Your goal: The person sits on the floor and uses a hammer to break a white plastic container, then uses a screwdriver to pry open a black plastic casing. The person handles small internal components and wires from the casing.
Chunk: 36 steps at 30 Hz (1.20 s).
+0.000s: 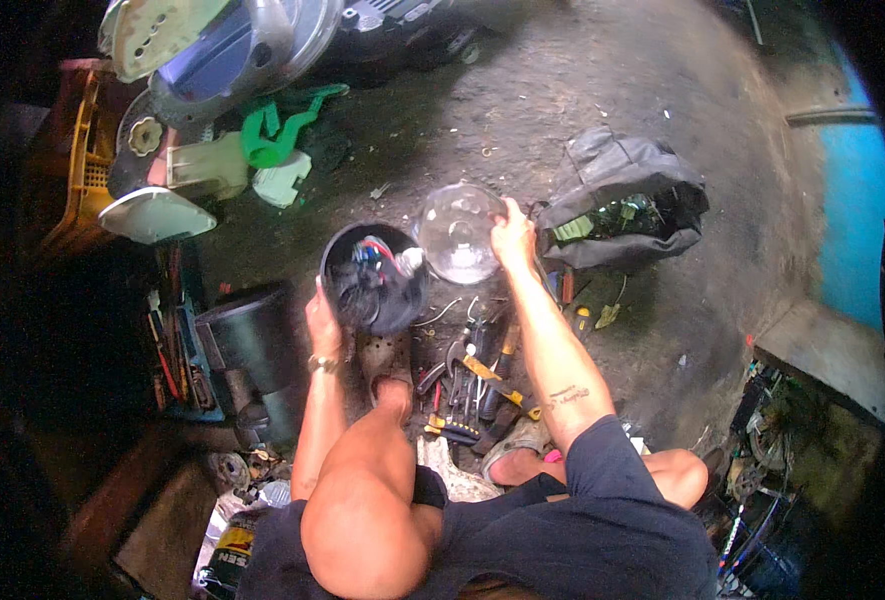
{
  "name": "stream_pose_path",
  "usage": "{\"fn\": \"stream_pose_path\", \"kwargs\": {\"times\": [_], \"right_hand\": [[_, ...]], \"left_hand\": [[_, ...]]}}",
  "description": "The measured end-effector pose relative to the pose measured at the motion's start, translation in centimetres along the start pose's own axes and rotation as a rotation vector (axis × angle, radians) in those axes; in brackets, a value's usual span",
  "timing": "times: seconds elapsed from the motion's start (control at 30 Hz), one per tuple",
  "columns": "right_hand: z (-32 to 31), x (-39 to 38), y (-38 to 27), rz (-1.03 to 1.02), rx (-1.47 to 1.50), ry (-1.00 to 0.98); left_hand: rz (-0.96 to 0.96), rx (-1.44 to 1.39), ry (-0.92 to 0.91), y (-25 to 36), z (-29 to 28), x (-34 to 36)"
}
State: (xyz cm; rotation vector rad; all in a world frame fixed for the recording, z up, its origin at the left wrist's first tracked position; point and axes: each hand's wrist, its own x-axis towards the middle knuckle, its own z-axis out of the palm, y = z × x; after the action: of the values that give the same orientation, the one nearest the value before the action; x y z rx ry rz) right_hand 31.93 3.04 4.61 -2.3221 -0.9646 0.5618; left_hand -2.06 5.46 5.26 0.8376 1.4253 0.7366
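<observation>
A seated person grips 2 round vessels side by side above a dark, gritty floor [682,330]. The left hand [323,325], a watch [324,365] at its wrist, clasps the left wall of a deep black tub [367,300], fingers bent against the smooth outside; how closely they press together cannot be told. Inside lies a blurred jumble with red, blue and pale pieces. The right hand [513,240] pinches the right rim of a clear, glossy round cover [457,235] between thumb and curled fingers, holding it just beside the tub's upper right edge. To the right of that hand, a slouched, creased black bag [612,165] gapes over green and shiny contents. Below, near 2 perforated clogs [383,352], metal hand tools [472,375] with slim shafts and yellow or dark handles lie heaped, while a screwdriver [582,320] with a yellow-and-black handle rests apart to the right. At upper left, a curved, bright green plastic piece [274,140] lies near a slatted, orange-yellow plastic crate [90,165].
</observation>
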Motion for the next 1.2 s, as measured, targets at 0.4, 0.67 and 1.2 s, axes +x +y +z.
{"fn": "stream_pose_path", "kwargs": {"times": [0.4,0.67,1.2], "right_hand": [[-17.5,-6.0,0.1,0.245,0.468,0.035],[-37.2,-15.2,-1.7,-0.025,0.19,0.256],[-58.5,-61.1,20.4,0.667,-0.117,0.84]], "left_hand": [[0.15,-0.587,-0.188,6.5,-13.6,-5.6],[0.168,-0.616,-0.233,13.6,-8.3,-6.0],[0.374,-0.102,-0.638,21.8,16.1,-17.5]]}}
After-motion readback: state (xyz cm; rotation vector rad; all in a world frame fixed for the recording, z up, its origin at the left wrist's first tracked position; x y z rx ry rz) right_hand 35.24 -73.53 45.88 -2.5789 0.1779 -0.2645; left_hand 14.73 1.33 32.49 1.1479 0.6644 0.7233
